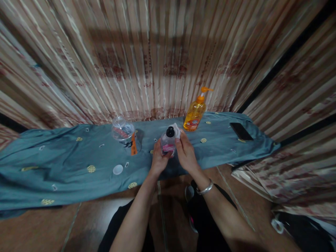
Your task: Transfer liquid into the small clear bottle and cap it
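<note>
A small clear bottle with a black cap and a pink label (168,144) stands upright in my left hand (159,158), whose fingers wrap round its lower part. My right hand (186,150) pinches a white tissue (176,131) against the bottle's right side, beside the cap. Behind and to the right of my hands is an orange pump bottle (194,113) with yellow liquid. Left of my hands sits a clear plastic cup with an orange stripe (133,145), and a transparent domed piece rests at its top.
The narrow table has a teal patterned cloth (105,182). A round white disc (118,169) lies near its front edge, and a black phone (241,131) lies at the right end. Pleated curtains (157,63) hang behind. Dark bars slant at both sides.
</note>
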Motion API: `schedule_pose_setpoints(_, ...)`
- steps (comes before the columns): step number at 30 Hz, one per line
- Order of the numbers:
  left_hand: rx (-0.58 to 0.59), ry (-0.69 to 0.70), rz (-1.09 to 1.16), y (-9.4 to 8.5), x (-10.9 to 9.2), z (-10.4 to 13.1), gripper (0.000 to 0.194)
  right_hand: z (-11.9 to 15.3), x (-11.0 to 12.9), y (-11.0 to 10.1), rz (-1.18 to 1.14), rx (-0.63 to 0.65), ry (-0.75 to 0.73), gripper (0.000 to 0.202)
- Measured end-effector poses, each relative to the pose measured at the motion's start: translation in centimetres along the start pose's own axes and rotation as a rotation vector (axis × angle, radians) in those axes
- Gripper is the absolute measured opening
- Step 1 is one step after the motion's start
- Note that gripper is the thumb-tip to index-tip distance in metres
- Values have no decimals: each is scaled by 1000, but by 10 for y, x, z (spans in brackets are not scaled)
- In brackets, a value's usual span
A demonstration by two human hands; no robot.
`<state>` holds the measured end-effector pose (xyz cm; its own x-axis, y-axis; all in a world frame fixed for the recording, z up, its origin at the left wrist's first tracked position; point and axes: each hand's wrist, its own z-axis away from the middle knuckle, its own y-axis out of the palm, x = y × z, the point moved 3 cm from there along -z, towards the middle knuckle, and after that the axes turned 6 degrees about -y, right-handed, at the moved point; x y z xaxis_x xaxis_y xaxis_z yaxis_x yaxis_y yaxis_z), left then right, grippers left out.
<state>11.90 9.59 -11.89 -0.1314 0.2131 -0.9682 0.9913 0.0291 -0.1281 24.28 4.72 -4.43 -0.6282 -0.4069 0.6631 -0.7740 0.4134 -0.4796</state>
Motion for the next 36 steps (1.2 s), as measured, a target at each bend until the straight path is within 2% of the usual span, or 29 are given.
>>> schedule_pose_setpoints(3, -28, 15, -83, -2, 0, 0, 40, 2, 3, 8, 107, 0, -83, 54)
schedule_pose_setpoints(8, -18, 2, -109, 3, -1, 0, 39, 20, -13, 17, 149, -16, -29, 57)
schedule_pose_setpoints(13, 33, -10, -65, 10, -2, 5, 39, 8, 0, 6, 159, -49, -119, 57)
schedule_pose_setpoints(16, 61, 9, -48, 12, -5, 8, 40, 5, 4, 10, 216, -68, -159, 59)
schedule_pose_setpoints(20, 69, 39, -29, 11, -7, 8, 42, 22, -11, 25, 278, -60, -146, 64)
schedule_pose_setpoints(23, 56, 42, -30, 10, -7, 7, 42, 31, -22, 30, 284, -56, -99, 66)
schedule_pose_setpoints(30, 61, 36, -83, 7, -3, 9, 40, 21, -14, 20, 181, -76, -143, 60)
schedule_pose_setpoints(33, 75, 28, -108, 6, -2, 8, 40, 4, -24, 9, 40, -77, -87, 57)
schedule_pose_setpoints(36, 100, 10, -114, 6, 0, 5, 41, -23, -43, -2, -209, 45, -7, 50)
